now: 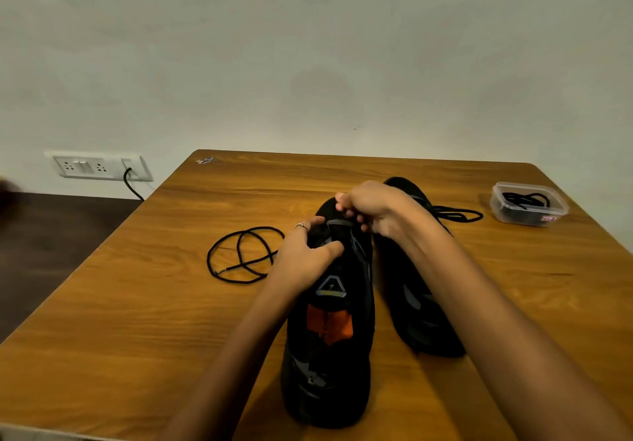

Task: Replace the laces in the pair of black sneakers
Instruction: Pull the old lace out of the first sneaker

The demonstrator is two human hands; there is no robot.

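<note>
Two hands on near sneaker [337,307], toe pointing away: left hand [310,252] grips tongue, right hand [371,209] pinches toe-end.

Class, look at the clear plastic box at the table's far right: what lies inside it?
Inside the clear plastic box lies a coiled black lace, seen through the top and walls. A small red label on the front wall covers a little of the inside.
</note>
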